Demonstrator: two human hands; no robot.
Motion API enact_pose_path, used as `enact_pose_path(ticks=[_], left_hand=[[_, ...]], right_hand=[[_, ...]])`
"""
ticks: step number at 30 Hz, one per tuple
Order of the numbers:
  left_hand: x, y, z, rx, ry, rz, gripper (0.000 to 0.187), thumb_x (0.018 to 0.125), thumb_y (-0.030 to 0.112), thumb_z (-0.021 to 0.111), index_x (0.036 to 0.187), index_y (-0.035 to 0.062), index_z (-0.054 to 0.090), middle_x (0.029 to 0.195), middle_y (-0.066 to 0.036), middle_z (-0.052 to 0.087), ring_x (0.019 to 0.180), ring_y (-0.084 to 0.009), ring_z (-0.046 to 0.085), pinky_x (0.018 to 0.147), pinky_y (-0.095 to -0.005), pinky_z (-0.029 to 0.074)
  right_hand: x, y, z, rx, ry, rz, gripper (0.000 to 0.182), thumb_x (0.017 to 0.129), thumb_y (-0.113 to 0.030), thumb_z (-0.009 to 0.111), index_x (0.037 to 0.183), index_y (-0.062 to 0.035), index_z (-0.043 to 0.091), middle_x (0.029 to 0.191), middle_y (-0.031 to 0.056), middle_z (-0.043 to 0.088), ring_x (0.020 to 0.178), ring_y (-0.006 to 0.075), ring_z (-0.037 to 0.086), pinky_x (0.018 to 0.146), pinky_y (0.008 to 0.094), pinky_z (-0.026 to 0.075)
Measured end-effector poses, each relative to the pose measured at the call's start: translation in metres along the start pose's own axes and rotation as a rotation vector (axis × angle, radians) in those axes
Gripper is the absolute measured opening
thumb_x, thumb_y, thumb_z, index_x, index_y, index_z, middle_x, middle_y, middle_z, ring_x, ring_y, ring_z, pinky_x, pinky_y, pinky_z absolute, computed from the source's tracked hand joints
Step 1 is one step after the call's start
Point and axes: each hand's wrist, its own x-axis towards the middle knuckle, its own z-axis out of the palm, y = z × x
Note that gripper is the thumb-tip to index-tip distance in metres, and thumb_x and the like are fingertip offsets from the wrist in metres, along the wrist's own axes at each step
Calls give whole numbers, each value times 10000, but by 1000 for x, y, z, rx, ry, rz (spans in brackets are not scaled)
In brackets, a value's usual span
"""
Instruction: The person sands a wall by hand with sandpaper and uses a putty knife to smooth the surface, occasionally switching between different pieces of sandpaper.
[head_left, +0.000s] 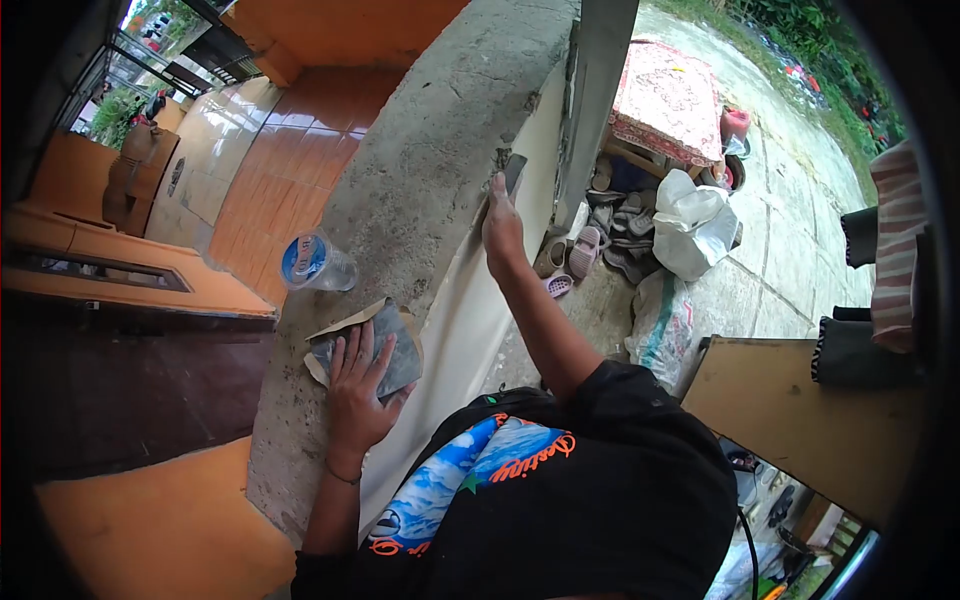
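On the rough concrete ledge point(400, 150), my left hand point(362, 372) lies flat with its fingers spread over a dark grey sheet of sandpaper point(405, 362) with torn tan edges. Just beyond it a clear plastic cup point(318, 263) with a blue and white printed end lies tipped on its side. My right hand point(503, 232) is farther along the ledge, at the edge of the pale wall face point(480, 290). Its fingers close round a small dark grey piece of sandpaper point(515, 172), partly hidden by the hand.
A grey post point(598, 100) rises beyond my right hand. To the right are several shoes point(625, 230), a white plastic bag point(690, 225), a woven sack point(662, 320), a cloth-covered table point(665, 95) and a brown board point(800, 420). Tiled floor point(290, 150) lies left.
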Motion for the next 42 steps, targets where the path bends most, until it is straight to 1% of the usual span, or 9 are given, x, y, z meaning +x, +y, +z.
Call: enact_pose_path(ticks=[4,6,8,10,16,17,20,24,42], left_hand=[[0,0,-1,-15,-44,-54,612,774,310,654,1298,44,483,1404,-232,366,1303,-396,340,1087,-506,208],[2,0,-1,-28,-51,-53,602,768,298,656,1288,43,492,1403,-234,367,1300,-404,342,1086,-511,209],[2,-2,2,-20,-48,-65,585,756,286,657,1264,37,506,1399,-242,369,1289,-420,350,1080,-526,210],[5,-2,4,-10,-50,-67,584,747,285,655,1254,36,509,1394,-248,374,1283,-426,357,1078,-534,207],[-2,-5,8,-3,-44,-88,621,779,437,582,1262,53,510,1385,-258,376,1287,-421,348,1074,-533,212],[1,-5,11,-12,-43,-49,621,779,437,582,1262,53,510,1385,-258,376,1287,-421,348,1074,-533,212],[1,-6,10,-30,-39,-33,621,810,470,547,1262,47,497,1373,-287,371,1271,-444,355,1065,-550,208],[-2,-6,9,22,-49,-68,625,824,486,526,1265,47,470,1359,-313,369,1254,-473,357,1048,-571,218],[2,-6,9,29,-80,-92,653,741,407,588,1270,46,461,1370,-284,374,1267,-458,351,1059,-560,211]], right_hand=[[92,-16,-32,285,-265,186,728,975,-435,336,1429,63,62,1513,175,105,1398,227,115,1113,278,97],[79,-23,-22,214,6,211,819,915,-575,396,1326,132,345,1358,197,410,1256,233,382,1054,287,237],[67,32,2,64,47,-153,685,984,-408,301,1439,36,47,1522,184,4,1410,285,-64,1135,351,-9],[56,-24,-13,68,8,-168,683,982,-407,308,1445,18,41,1522,186,2,1411,292,-60,1134,352,-10],[159,-44,-44,286,-76,154,650,975,-450,305,1395,45,267,1465,212,256,1399,293,144,1127,341,110],[148,-31,-39,115,15,103,723,961,-519,313,1248,130,446,1264,247,496,1205,270,444,1031,295,286],[90,-16,-23,6,10,-337,580,992,-331,330,1410,54,214,1513,193,116,1415,289,42,1131,346,50],[148,-32,-46,119,38,-84,535,974,-389,393,1167,91,531,1146,183,588,1122,223,506,967,310,345],[131,-33,-45,22,171,-102,556,954,-417,439,1156,89,548,1065,147,609,1018,220,537,923,299,369]])
